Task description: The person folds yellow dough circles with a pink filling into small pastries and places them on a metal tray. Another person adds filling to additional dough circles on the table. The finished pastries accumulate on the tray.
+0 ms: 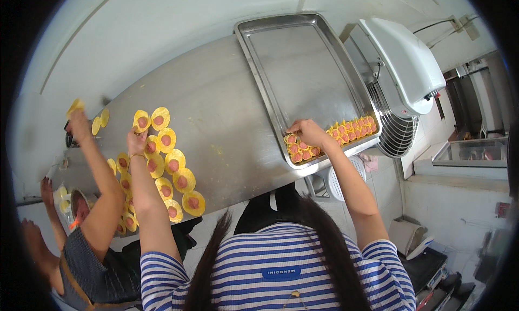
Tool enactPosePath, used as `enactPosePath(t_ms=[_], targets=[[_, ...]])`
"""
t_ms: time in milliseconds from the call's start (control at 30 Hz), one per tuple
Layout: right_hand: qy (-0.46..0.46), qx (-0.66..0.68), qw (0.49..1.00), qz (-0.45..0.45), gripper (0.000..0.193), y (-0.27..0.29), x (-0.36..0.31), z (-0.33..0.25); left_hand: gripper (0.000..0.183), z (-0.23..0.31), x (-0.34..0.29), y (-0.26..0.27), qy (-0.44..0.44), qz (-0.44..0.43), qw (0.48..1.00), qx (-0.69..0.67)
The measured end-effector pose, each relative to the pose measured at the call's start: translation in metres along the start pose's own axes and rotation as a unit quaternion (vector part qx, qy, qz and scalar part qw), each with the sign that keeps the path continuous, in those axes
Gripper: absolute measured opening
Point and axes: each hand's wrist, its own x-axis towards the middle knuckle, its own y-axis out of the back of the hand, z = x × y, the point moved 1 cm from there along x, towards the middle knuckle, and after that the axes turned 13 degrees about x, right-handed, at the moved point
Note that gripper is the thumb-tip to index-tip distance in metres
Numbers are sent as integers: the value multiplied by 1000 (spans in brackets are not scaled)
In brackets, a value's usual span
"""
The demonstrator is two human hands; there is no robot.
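My left hand (137,141) pinches the near edge of a round yellow dumpling wrapper (142,121) with a lump of pink meat filling at its centre. Around it on the steel table lie several more filled wrappers (174,161), flat and open. Over the near left corner of a large metal tray (266,89), my right hand (310,131) has its fingers closed at a small yellow dumpling (291,139); the fingers partly cover it. Rows of shaped dumplings (351,130) with pink tops stand along the tray's near side.
At the left, a co-worker's hand (80,126) holds up a yellow wrapper (75,106). Beside that person is a metal bowl (80,203) of pink filling. A white machine (403,62) with a wire guard stands right of the tray. A white stool (346,178) is below the table edge.
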Motion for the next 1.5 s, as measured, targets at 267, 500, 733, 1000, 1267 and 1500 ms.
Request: enactPosePath(t_ms=[267, 500, 733, 1000, 1267, 1500], targets=[[-22, -62, 994, -89, 31, 0, 9, -14, 21, -25, -134, -75, 44, -164, 983, -64], [-57, 431, 901, -3, 27, -55, 37, -86, 20, -75, -286, -163, 61, -275, 955, -95], [-207, 654, 725, -71, 24, -115, 21, -89, 29, -124, -353, -179, 28, -155, 987, 9], [-137, 475, 865, -88, 16, -137, 25, -50, 25, -161, -343, -161, 63, -80, 964, 244], [-95, 414, 904, -57, 19, -147, 16, -44, 27, -203, -343, -151, -56, -42, 966, 250], [-60, 451, 888, -69, 28, -156, 11, -38, 32, -204, -346, -160, -31, -43, 990, 129]])
